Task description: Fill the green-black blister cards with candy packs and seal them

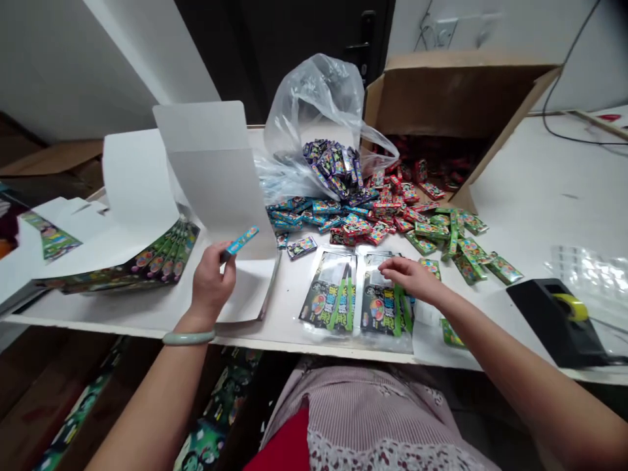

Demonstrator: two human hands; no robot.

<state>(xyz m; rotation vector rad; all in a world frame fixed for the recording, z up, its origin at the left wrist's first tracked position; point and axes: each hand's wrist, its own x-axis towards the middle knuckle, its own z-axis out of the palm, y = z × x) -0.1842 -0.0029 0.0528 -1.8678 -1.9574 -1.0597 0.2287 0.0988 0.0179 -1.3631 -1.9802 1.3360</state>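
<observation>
Printed card strips (161, 252) are seen stacked at far left. A blue candy packet (240, 241) is pinched narrowly by the left hand (210, 284) above a white carton flap (216, 190). The loosely open right hand (409, 278) is held at black pouches (331, 291), while a heap of loose packets (373, 226) is left unpacked.

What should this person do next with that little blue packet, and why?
My guess is that the left hand should lower the blue packet onto the white card carton. The packet is pinched right above that card, so it is a short move, and the right hand is resting on a clear printed bag and isn't free to help.
</observation>
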